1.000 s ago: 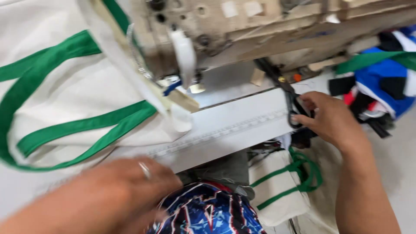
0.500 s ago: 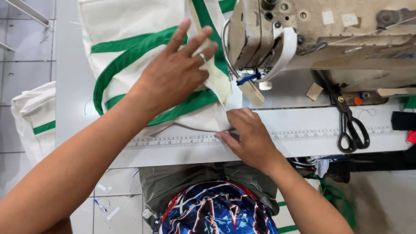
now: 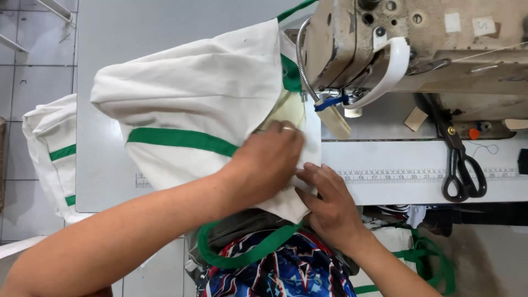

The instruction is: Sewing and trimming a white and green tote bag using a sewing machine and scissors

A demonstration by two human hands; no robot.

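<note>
Since half a sec ago the left hand [image 3: 268, 162] has gone from spread fingers on top of the white cloth bag with green webbing bands [image 3: 203, 104] to a curled, pressing hold on its edge, just in front of the needle area of the worn beige industrial sewing machine [image 3: 418, 44]. The right hand [image 3: 329, 202] was flat at the table's front edge w/ the ruler strip; now it sits just beside the left, fingers pinching the same fold of cloth from below, thumbs nearly touching. So both hands grasp the bag edge, neither loose. A full sec ago the right hand was off at the black-handled scissors [image 3: 462, 165]; those now lie alone on the white sewing table [image 3: 385, 187], well apart from either hand. The bag itself has bunched up: it lies heaped on the table left of the machine head, one green band across its front, and a green loop handle [image 3: 242, 256] hangs off the table edge over the person's patterned blue, red and white garment [image 3: 286, 272]. Judging by this, the edge is being gathered & lined up at the presser foot; whether it's already under the foot can't be told, the hand hides it. More white-green bags [image 3: 52, 148] sit on the floor at left.
</note>
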